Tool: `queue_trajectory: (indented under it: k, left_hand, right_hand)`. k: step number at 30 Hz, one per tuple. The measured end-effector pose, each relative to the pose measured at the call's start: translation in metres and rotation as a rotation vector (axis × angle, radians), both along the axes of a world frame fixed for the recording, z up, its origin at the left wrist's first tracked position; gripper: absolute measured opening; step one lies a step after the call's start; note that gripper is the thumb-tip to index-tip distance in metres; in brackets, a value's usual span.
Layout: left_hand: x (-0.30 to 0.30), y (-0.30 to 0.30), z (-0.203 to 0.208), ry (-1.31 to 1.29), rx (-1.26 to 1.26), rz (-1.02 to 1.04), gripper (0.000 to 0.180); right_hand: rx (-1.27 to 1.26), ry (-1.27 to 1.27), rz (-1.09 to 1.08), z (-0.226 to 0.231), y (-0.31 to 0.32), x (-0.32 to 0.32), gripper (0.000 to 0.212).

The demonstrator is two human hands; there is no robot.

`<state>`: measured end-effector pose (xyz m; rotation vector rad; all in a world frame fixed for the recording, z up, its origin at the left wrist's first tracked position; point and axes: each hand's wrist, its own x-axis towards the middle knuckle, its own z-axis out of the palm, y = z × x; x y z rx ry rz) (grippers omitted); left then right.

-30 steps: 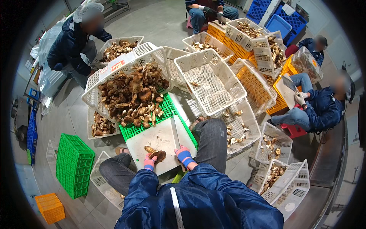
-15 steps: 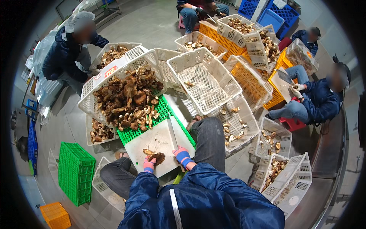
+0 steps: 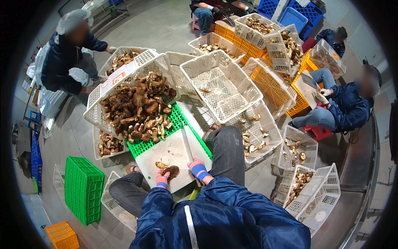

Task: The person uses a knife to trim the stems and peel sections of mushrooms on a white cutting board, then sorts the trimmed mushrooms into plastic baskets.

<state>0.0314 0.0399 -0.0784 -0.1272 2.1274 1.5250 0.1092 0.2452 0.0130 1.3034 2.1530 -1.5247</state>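
Green plastic crate (image 3: 83, 189) stands upright on the floor at my far left. My left hand (image 3: 162, 179), gloved pink and blue, grips a brown mushroom (image 3: 170, 171) against the white cutting board (image 3: 168, 153) across my knees; the mushroom's long axis runs left to right, its pale stem pointing left. My right hand (image 3: 198, 169) is clenched on a knife (image 3: 188, 146), whose blade points away from me toward the heaped mushroom basket (image 3: 124, 79). Further right sits a near-empty white basket (image 3: 222, 89).
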Motion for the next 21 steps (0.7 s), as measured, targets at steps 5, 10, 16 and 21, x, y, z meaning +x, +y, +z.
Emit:
queue_trajectory:
  k: [5,10,16,21]
  left_hand:
    - [0.000,-0.002,0.004,-0.002,-0.024,-0.005,0.040]
    - [0.005,0.011,0.026,0.013,-0.066,-0.017,0.040]
    - [0.001,0.002,0.020,0.005,-0.086,-0.056,0.047]
    - [0.000,0.002,0.012,-0.026,-0.067,-0.047,0.044]
  right_hand:
    - [0.071,-0.009,0.034,0.005,-0.001,0.000,0.047]
    - [0.067,-0.004,0.018,-0.003,0.001,0.001,0.046]
    - [-0.098,0.027,-0.058,-0.015,-0.003,0.000,0.045]
    - [-0.015,0.035,-0.028,-0.013,-0.002,0.001,0.047]
